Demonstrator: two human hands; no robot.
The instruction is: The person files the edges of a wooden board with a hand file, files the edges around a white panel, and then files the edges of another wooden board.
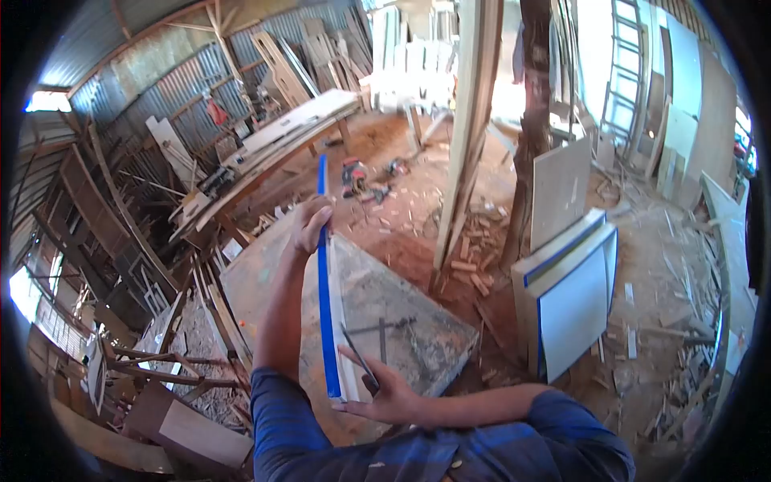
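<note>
Wood offcuts (479,277) litter the reddish dirt floor (405,241) beyond a worn grey tabletop (426,301), around the foot of a tall pale timber (472,120) that rises through the middle of the view. A rough dark post (536,120) stands just to its right and, with the timber, blocks part of the ground behind. Farther right, white panels with blue edges (577,309) lean upright together in front of a plain board (560,193), and a ladder (622,72) stands near the far wall. On the left, a long workbench (233,189) carries a pale board (301,120); a red power tool (353,175) sits on the ground near it. Corrugated metal sheeting (177,100) closes that side.

A long, narrow blue-edged board (328,321) extends away from the person's body over the tabletop, its blue edge facing up. The left hand (312,227) is closed around it toward the far end, with a short length showing past the fingers. The right hand (389,394) is partly curled beside the near end, gripping a thin dark tool (360,359), its exact kind unclear; whether those fingertips also press the board cannot be told.
</note>
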